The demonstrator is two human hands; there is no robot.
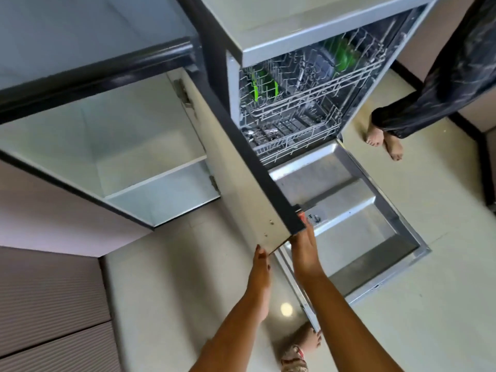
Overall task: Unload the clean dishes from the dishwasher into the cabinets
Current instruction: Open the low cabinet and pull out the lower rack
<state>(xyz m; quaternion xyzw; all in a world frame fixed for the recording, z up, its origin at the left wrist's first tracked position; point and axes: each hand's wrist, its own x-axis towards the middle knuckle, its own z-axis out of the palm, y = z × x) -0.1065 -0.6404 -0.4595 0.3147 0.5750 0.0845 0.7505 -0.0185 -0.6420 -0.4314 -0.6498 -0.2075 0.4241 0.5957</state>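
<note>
Pale glossy floor tiling (402, 318) underfoot, seen from above. At far left, a low white-lined cabinet (120, 124) with a single shelf, set beneath the grey bench (80, 28) and standing open, presumably to receive dishes. Next along, its pale flat cabinet door (241, 167) with a dark edge band, swung out wide between cabinet and dishwasher. At the door's lower corner, the left hand (261, 267), fingers straight and together, tips just touching the inner face, gripping nothing. Just beside it, the right hand (306, 248), flat along the dark edge with fingers stretched out, pressing rather than clasping. Judged as pushing or steadying the door, to keep it clear of the reach to the racks.

Further right, the steel dishwasher (236, 84), its drop-down dishwasher door (349, 224) lowered flat over the floor. Bright green plastic dishes (256, 88) upright among the tines at the left end of the upper wire rack (322, 84), another green piece (346, 56) toward its rear right corner. Metal cutlery (268, 134) at the left end of the lower wire rack (295, 146). Neither hand carrying a dish.

At the right edge, a second person's bare feet (383, 140), well apart from the hands.
</note>
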